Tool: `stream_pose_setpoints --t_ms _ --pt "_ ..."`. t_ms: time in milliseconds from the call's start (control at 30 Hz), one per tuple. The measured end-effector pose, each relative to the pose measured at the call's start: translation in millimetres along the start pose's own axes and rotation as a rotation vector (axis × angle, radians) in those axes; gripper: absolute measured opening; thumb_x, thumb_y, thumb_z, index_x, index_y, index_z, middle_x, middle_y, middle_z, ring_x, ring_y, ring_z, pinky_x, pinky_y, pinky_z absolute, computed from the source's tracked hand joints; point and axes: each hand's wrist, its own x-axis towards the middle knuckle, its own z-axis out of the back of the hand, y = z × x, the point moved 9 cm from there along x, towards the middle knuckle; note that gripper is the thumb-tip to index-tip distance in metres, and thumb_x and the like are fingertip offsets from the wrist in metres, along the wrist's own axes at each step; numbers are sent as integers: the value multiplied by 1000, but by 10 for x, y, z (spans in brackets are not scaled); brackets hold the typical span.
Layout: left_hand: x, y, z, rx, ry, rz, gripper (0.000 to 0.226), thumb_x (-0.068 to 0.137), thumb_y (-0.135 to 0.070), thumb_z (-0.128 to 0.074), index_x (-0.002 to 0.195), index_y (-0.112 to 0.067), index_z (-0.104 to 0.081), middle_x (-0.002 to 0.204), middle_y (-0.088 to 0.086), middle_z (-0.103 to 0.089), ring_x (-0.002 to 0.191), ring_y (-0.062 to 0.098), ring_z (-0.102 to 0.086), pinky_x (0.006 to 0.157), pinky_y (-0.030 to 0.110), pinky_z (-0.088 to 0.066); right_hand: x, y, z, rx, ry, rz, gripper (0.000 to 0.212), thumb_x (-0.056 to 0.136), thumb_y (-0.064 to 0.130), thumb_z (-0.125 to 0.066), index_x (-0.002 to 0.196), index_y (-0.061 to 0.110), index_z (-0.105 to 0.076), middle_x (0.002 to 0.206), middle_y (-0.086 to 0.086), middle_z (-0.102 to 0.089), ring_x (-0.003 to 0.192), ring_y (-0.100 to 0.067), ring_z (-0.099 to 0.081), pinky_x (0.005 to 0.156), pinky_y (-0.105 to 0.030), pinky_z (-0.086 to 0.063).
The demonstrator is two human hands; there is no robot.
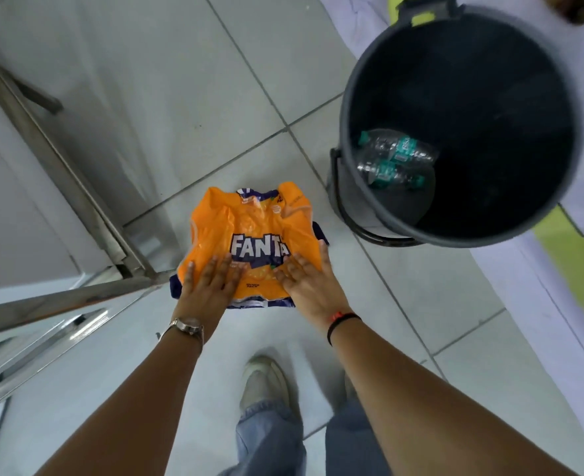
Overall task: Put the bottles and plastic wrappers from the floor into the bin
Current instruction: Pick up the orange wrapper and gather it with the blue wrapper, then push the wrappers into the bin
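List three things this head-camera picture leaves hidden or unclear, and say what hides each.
- Underside of the orange Fanta wrapper: hidden by its own top, the left hand and the right hand.
- Far floor of the bin: lost in shadow beyond two bottles.
- Bottle labels: too small to read.

The floor (180,97) is pale grey tile with dark grout lines running diagonally. An orange Fanta wrapper (253,231) lies flat on it near the middle, with dark blue plastic showing at its edges. A dark grey bin (349,201) stands on the tiles just right of the wrapper. Metal frame legs (60,166) rest on the floor at the left, and a pale shoe (263,383) stands below the wrapper
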Motion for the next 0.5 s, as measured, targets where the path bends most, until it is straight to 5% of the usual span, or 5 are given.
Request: stream_pose_setpoints --t_ms 100,200,233,367,500 --pt "-317 -22 589 -40 -95 27 75 92 -9 -45 133 -27 15 155 15 -3 141 39 -5 109 63 -12 -261 4 521 -23 -33 4 43 100 21 -32 142 14 -29 152 -12 -34 143 -30 -20 103 -53 23" --pt "-653 -17 1260 -37 -205 39 87 48 8 -83 126 -6 -48 126 28 -56 112 52 -51 75 78 -36 -485 62 1020 -46 -71 22 44 100 22 -32 142 12 -28 153 -13 -30 144 -30 -18 112 -53 14" --pt "-778 15 1421 -48 -211 46 90 38 10 -86 122 -4 -53 117 28 -62 104 53 -56 67 80 -37 -541 95 1181 -60 -78 38 45 100 22 -32 143 11 -26 154 -13 -28 144 -30 -17 113 -53 12" --pt "-1085 165 2073 -118 -308 127 137 42 10 -84 144 -20 4 115 26 -64 104 52 -57 67 80 -35 -735 150 1812 -112 -129 94 49 100 25 -32 145 9 -20 156 -12 -23 145 -31 -14 116 -49 6" --pt "-1140 -18 2819 -73 -464 60 120 62 8 -72 142 -21 13 118 25 -63 106 50 -56 68 79 -36 -1014 -198 2423 -109 -237 53 50 100 24 -34 145 9 -19 156 -12 -24 144 -32 -16 117 -49 5"
